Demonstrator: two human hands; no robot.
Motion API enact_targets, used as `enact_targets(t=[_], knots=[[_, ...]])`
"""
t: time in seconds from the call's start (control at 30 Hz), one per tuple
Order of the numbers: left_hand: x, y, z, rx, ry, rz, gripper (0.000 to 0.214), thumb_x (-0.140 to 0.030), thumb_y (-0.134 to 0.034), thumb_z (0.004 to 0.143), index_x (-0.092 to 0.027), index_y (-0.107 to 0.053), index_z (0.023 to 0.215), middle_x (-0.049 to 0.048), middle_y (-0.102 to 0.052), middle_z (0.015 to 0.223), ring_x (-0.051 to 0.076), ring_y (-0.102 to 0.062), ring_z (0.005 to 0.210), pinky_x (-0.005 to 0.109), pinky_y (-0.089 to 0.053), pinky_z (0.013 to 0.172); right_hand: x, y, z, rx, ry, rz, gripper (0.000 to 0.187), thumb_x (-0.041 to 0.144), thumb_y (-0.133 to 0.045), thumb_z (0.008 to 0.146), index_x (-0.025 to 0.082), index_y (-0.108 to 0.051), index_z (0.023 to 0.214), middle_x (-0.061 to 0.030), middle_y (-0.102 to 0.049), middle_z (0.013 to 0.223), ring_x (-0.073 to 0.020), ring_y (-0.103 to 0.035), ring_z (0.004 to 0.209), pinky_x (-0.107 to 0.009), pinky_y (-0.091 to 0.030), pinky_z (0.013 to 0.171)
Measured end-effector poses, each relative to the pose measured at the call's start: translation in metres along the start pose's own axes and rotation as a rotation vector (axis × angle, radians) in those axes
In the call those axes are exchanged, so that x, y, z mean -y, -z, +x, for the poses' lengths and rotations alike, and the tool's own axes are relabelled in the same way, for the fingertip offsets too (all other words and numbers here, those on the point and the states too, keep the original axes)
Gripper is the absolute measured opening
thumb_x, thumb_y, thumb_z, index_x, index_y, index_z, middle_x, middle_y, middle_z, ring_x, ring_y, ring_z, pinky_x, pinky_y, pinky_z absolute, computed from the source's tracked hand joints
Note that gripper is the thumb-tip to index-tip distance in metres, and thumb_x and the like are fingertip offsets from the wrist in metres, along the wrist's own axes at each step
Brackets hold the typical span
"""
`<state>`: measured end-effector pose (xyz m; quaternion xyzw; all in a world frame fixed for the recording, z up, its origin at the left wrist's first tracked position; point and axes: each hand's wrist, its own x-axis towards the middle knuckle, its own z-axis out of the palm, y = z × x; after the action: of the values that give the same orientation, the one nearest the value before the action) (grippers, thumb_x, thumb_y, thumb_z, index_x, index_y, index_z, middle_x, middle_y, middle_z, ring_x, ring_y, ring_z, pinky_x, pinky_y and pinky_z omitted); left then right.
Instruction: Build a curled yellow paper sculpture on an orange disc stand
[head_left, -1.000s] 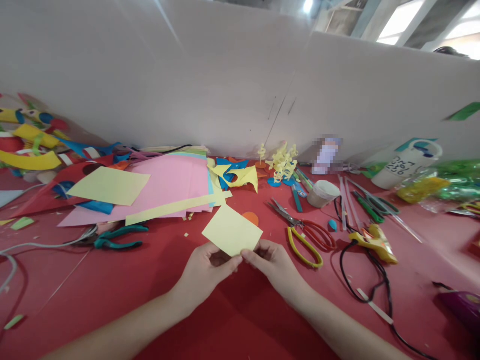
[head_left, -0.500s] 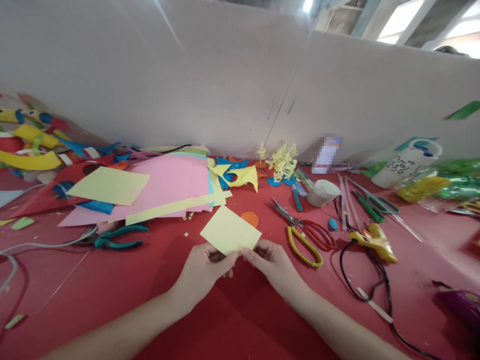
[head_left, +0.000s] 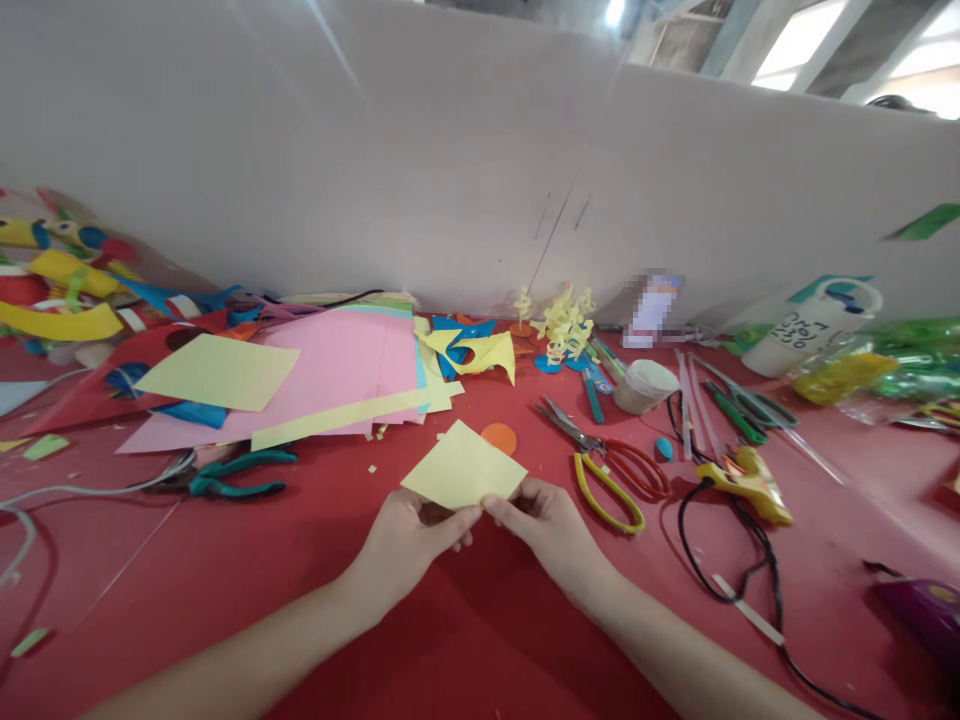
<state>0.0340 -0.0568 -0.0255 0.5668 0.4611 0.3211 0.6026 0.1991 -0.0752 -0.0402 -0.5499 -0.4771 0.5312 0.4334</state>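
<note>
A small pale-yellow square of paper point(head_left: 463, 464) is held up in front of me, one corner pointing away. My left hand point(head_left: 412, 530) pinches its near edge between thumb and fingers. Right beside it, my right hand point(head_left: 536, 515) grips the same edge, the two thumbs almost touching at the near corner. The fingers under the sheet are partly hidden. Just past the paper lies an orange disc point(head_left: 499, 439) on the red table point(head_left: 480, 650). To the right of my right hand rest scissors point(head_left: 611, 490) with one yellow and one red handle.
Teal-handled pliers point(head_left: 240, 474) lie at left, before stacked pink sheets point(head_left: 337, 365). Yellow curled paper pieces point(head_left: 566, 325) stand near the grey partition point(head_left: 375, 170). At right are a white cup point(head_left: 645, 386), a yellow glue gun point(head_left: 750, 485) with a black cord, and a white bottle point(head_left: 795, 330).
The far corner of the yellow paper has dropped slightly towards me, so the sheet looks flatter. Both hands keep hold and have barely moved.
</note>
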Motion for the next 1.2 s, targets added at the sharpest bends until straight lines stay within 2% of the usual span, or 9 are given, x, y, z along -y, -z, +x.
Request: enact_targets(t=[0.27, 0.43, 0.67, 0.83, 1.07, 1.2], knots=[[0.001, 0.0002, -0.0003, 0.028, 0.007, -0.028, 0.019, -0.031, -0.061, 0.074, -0.013, -0.063, 0.068, -0.0002, -0.059, 0.055, 0.009, -0.053, 0.048, 0.019, -0.045, 0.047, -0.0001, -0.0005, 0.0001, 0.008, -0.004, -0.028, 0.041, 0.052, -0.063, 0.067, 0.016, -0.049, 0.055, 0.0032, -0.043, 0.051, -0.009, -0.034, 0.051, -0.023, -0.027, 0.048], [-0.0009, -0.001, -0.0018, 0.054, 0.016, -0.013, 0.018, -0.031, -0.063, 0.073, -0.014, -0.066, 0.078, 0.0004, -0.062, 0.058, 0.01, -0.055, 0.051, 0.02, -0.046, 0.051, 0.0001, 0.0, 0.0008, -0.027, 0.01, -0.04, 0.042, 0.053, -0.063, 0.067, 0.016, -0.048, 0.054, 0.0038, -0.042, 0.05, -0.0085, -0.033, 0.05, -0.023, -0.027, 0.047], [-0.0016, -0.0001, -0.0012, 0.029, 0.002, 0.013, 0.022, -0.036, -0.061, 0.074, -0.014, -0.064, 0.069, 0.0007, -0.061, 0.057, 0.011, -0.055, 0.05, 0.021, -0.046, 0.05, 0.0043, 0.0008, 0.0003, 0.013, 0.037, -0.006, 0.04, 0.053, -0.061, 0.068, 0.014, -0.058, 0.061, -0.0004, -0.053, 0.054, -0.0114, -0.044, 0.053, -0.024, -0.034, 0.051], [0.0001, 0.0008, -0.0008, 0.009, 0.014, 0.017, 0.023, -0.036, -0.062, 0.074, -0.014, -0.064, 0.066, 0.0012, -0.061, 0.056, 0.011, -0.055, 0.049, 0.021, -0.045, 0.049, 0.007, 0.0015, -0.0002, 0.026, 0.035, -0.014, 0.042, 0.057, -0.062, 0.064, 0.015, -0.06, 0.065, -0.0013, -0.057, 0.057, -0.0146, -0.05, 0.058, -0.024, -0.036, 0.051], [-0.0032, -0.0014, -0.0012, 0.025, 0.007, -0.025, 0.022, -0.035, -0.061, 0.074, -0.014, -0.063, 0.068, 0.0002, -0.061, 0.057, 0.01, -0.055, 0.047, 0.021, -0.046, 0.047, 0.0004, 0.0024, 0.0014, -0.04, 0.015, -0.063, 0.042, 0.055, -0.065, 0.064, 0.016, -0.051, 0.053, -0.0003, -0.052, 0.053, -0.0112, -0.043, 0.052, -0.023, -0.032, 0.047], [-0.0028, -0.0009, -0.0014, 0.057, -0.031, 0.008, 0.019, -0.033, -0.062, 0.073, -0.015, -0.064, 0.079, 0.0021, -0.064, 0.065, 0.013, -0.057, 0.056, 0.023, -0.048, 0.053, 0.0018, 0.0022, 0.0015, -0.044, 0.009, -0.043, 0.042, 0.053, -0.066, 0.063, 0.016, -0.049, 0.051, 0.0009, -0.048, 0.051, -0.0102, -0.039, 0.05, -0.024, -0.029, 0.047]])
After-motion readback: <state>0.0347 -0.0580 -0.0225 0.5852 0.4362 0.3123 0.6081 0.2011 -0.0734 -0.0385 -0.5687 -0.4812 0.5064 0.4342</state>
